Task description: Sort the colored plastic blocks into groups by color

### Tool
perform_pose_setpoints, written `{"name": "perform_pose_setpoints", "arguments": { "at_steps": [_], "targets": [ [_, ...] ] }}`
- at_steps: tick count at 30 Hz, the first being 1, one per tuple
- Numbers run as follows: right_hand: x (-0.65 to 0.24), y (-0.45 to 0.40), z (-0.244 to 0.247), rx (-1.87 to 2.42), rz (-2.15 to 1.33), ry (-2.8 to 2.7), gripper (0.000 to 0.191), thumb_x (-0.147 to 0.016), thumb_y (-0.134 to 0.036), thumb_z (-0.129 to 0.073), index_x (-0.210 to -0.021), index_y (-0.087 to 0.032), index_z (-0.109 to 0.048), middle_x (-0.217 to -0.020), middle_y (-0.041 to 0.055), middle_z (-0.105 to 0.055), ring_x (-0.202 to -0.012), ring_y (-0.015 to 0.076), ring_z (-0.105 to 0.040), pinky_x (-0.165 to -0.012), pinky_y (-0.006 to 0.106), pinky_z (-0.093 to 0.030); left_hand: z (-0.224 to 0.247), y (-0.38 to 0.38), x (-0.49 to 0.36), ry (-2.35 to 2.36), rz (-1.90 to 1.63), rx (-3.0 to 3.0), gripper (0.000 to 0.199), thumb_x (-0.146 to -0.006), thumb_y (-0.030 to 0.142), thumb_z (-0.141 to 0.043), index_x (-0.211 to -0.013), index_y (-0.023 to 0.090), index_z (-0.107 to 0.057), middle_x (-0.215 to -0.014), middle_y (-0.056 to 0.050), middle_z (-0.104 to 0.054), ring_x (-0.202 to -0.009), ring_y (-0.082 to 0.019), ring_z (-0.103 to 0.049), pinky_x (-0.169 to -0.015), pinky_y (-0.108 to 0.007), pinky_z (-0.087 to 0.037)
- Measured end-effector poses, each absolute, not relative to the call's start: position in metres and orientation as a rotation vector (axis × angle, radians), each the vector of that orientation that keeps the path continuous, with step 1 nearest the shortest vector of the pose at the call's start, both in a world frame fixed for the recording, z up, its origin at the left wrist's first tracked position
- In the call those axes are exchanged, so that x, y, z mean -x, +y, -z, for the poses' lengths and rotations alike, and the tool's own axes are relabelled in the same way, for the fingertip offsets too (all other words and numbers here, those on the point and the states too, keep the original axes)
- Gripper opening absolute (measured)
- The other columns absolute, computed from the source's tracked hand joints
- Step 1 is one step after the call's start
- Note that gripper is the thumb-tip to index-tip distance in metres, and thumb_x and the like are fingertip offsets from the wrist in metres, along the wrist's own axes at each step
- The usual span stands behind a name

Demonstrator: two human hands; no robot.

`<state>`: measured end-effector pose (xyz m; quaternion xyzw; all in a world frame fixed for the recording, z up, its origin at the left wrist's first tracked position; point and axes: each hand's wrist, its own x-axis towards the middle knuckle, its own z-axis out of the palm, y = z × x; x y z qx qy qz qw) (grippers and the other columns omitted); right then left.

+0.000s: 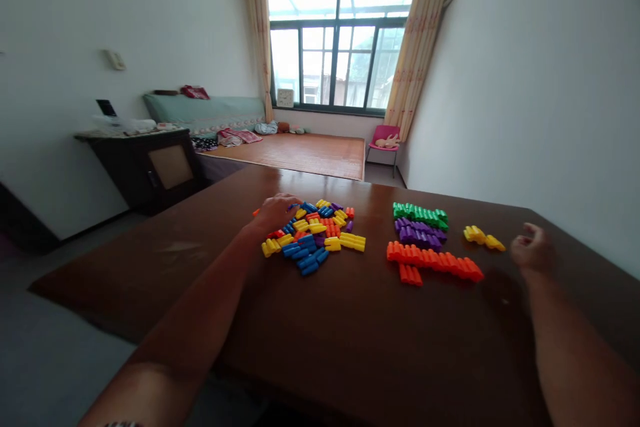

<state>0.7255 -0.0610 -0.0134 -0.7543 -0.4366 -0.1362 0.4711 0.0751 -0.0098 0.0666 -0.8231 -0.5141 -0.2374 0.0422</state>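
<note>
Block pile [315, 227]: located at the centre of the frame, on the table [360, 333]. The left hand [277, 211] is the nearer of the two, set over the pile's upper-left margin; from its fingers, most of the pile lies to the right and toward the bottom of the frame. The pieces have no common long axis — we note them turned at mixed angles. The left fingers are extended and slightly bent; we cannot tell whether they pinch a piece.

The right hand [533, 247] is at the right of the frame. Its fingers are curled inward and narrow; we see no block in them but cannot rule one out. Just left of it lie the yellow blocks [475, 235], their line sloping down toward the hand.

The green row [421, 215], purple row [420, 234] and orange row [435, 259] run roughly crosswise, right of centre. Between them and the pile we have a bare strip of table — wider room opens at lower centre. The far edge runs beyond the pile.
</note>
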Motion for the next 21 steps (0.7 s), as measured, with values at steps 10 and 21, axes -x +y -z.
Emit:
{"name": "perform_pose_setpoints", "arguments": {
  "at_steps": [10, 21],
  "targets": [
    [-0.574, -0.064, -0.071, 1.49, 0.102, -1.411, 0.046, -0.087, -0.036, -0.045, -0.129, -0.019, -0.056, -0.098, 0.0176, -0.07, -0.078, 0.0294, -0.066, -0.065, 0.041, -0.052, -0.059, -0.017, -0.086, -1.459, 0.738, 2.91, 0.036, -0.088, 0.046, -0.052, -0.099, 0.019, -0.073, -0.094, -0.005, -0.071, -0.088, -0.018, -0.062, -0.077, -0.026, -0.046],
    [-0.424, -0.098, -0.083, 1.183, -0.261, -1.864, 0.033, -0.088, -0.036, -0.051, -0.117, -0.023, -0.06, -0.095, 0.0062, -0.068, -0.076, 0.0174, -0.066, -0.069, 0.034, -0.057, -0.061, -0.038, -0.142, -1.491, 1.81, 3.567, 0.044, -0.081, 0.044, -0.068, -0.113, 0.015, -0.065, -0.109, -0.01, -0.069, -0.101, -0.021, -0.065, -0.089, -0.032, -0.05]
  ]
}}
